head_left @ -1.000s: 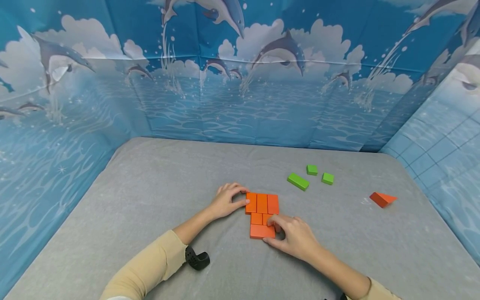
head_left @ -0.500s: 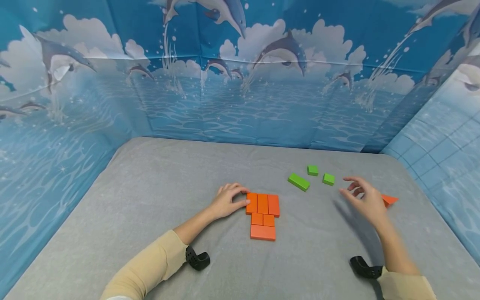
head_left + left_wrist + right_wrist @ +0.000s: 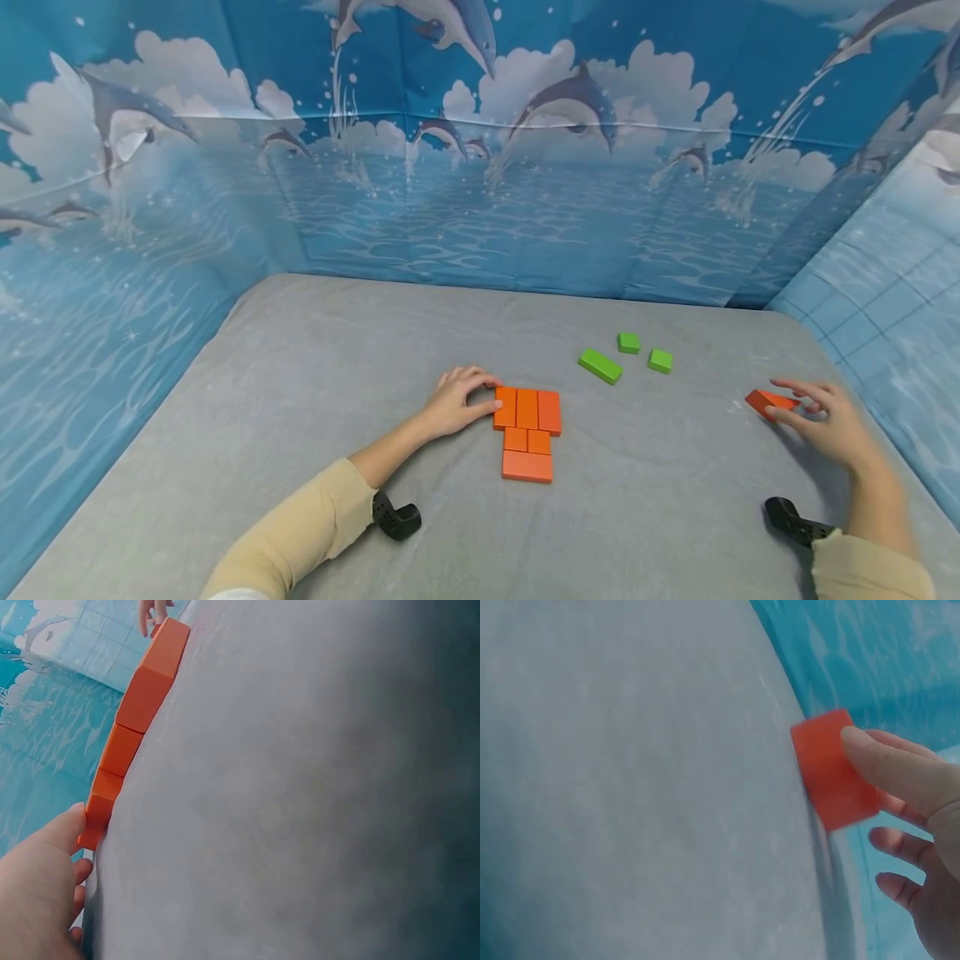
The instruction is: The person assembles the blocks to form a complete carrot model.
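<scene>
In the head view, several flat orange blocks [image 3: 527,409] lie fitted together on the grey cloth, a row of three upright ones above two small ones and a wider block [image 3: 527,467]. My left hand [image 3: 459,402] holds the leftmost block [image 3: 506,409] at its left side, thumb on its edge and index finger at its far corner. Far to the right, my right hand [image 3: 828,421] has thumb and index finger around a red-orange triangular block [image 3: 767,402]. The right wrist view shows the thumb over a face of that triangular block [image 3: 831,776], with the other fingers spread behind and below.
Behind the orange blocks lie three green ones: a long block [image 3: 600,366] and two small blocks [image 3: 628,342] [image 3: 661,360]. A blue dolphin-print curtain [image 3: 450,208] rises along the cloth-covered table's back and sides. Black straps [image 3: 396,518] show at both wrists.
My right hand has left the lower orange blocks and swung right, past the green blocks, to the triangular block. My left hand stays at the leftmost orange block.
</scene>
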`<state>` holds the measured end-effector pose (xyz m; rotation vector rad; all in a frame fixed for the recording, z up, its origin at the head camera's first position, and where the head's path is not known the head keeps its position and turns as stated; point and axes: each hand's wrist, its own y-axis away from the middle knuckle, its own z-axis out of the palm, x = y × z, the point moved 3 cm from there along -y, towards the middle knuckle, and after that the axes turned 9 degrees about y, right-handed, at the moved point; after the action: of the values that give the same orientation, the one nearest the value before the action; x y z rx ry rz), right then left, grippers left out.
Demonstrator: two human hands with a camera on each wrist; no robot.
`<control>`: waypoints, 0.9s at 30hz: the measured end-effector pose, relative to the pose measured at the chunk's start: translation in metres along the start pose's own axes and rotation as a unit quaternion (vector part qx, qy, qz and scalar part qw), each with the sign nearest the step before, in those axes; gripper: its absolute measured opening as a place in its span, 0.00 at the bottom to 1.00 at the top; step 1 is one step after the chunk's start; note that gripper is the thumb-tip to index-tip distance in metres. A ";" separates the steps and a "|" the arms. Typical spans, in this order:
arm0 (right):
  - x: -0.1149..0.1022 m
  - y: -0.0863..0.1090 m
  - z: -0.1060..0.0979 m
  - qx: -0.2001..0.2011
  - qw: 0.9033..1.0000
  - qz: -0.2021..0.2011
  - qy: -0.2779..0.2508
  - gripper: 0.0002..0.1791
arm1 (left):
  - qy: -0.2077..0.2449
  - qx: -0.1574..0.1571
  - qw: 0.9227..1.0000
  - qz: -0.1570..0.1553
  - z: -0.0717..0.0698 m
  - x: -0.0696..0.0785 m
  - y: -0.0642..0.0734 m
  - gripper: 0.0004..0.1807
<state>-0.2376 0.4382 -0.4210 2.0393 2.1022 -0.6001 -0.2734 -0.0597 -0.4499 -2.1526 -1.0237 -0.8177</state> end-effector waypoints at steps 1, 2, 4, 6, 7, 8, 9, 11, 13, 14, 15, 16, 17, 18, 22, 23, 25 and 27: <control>0.003 0.001 0.000 -0.006 1.000 0.004 -0.001 0.27 | 0.000 0.001 1.000 0.001 0.000 0.000 0.000 0.17; 0.005 0.002 0.000 -0.012 1.000 0.007 0.001 0.27 | -0.001 0.000 1.000 -0.001 0.000 0.000 0.000 0.17; 0.009 0.003 0.001 -0.025 1.000 0.017 0.003 0.28 | -0.001 0.000 1.000 -0.001 0.000 0.001 0.000 0.17; 0.011 0.004 0.001 -0.036 0.999 0.027 0.008 0.30 | -0.001 0.001 1.000 -0.003 0.000 0.001 0.000 0.17; 0.012 0.004 0.001 -0.039 0.999 0.031 0.011 0.30 | -0.001 0.001 1.000 -0.002 0.001 0.002 0.000 0.17; 0.013 0.004 0.001 -0.042 0.998 0.034 0.013 0.30 | -0.002 0.001 1.000 -0.004 0.001 0.002 0.000 0.18; 0.013 0.004 0.001 -0.044 0.998 0.036 0.015 0.30 | -0.002 0.002 1.000 -0.004 0.001 0.001 0.000 0.18; 0.013 0.005 0.001 -0.043 0.998 0.038 0.018 0.30 | -0.002 0.003 1.000 -0.003 0.001 0.001 0.000 0.17; 0.014 0.005 0.000 -0.041 0.998 0.035 0.019 0.30 | -0.002 0.004 1.000 -0.001 0.001 0.001 0.000 0.17; 0.014 0.005 0.000 -0.040 0.998 0.034 0.020 0.29 | -0.002 0.004 1.000 -0.002 0.001 0.001 -0.001 0.17; 0.013 0.005 0.000 -0.040 0.998 0.033 0.019 0.29 | -0.002 0.004 1.000 -0.002 0.001 0.001 -0.001 0.17; 0.012 0.005 0.000 -0.038 0.998 0.035 0.022 0.29 | -0.002 0.003 1.000 -0.003 0.001 0.001 -0.001 0.17; 0.011 0.005 0.001 -0.034 0.998 0.037 0.023 0.29 | -0.003 0.003 1.000 -0.004 0.001 0.000 -0.001 0.18; 0.010 0.004 0.001 -0.034 0.998 0.041 0.022 0.30 | -0.003 0.002 1.000 -0.005 0.001 0.000 0.000 0.18; -0.003 0.001 0.001 -0.029 0.998 0.059 0.019 0.32 | -0.002 0.003 1.000 -0.004 0.001 -0.002 0.000 0.18; -0.008 0.000 0.001 -0.026 0.998 0.056 0.015 0.32 | -0.001 0.003 1.000 -0.003 0.001 -0.002 0.000 0.18; -0.021 -0.001 0.001 -0.020 0.998 0.051 0.012 0.32 | -0.001 0.003 1.000 -0.004 0.001 -0.002 0.000 0.18; -0.036 -0.004 0.000 -0.012 0.999 0.037 0.007 0.31 | -0.002 0.002 1.000 -0.004 0.001 -0.001 0.000 0.18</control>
<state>-0.2394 0.4051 -0.4073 2.1025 2.0219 -0.5487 -0.2735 -0.0595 -0.4518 -2.1480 -1.0365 -0.8149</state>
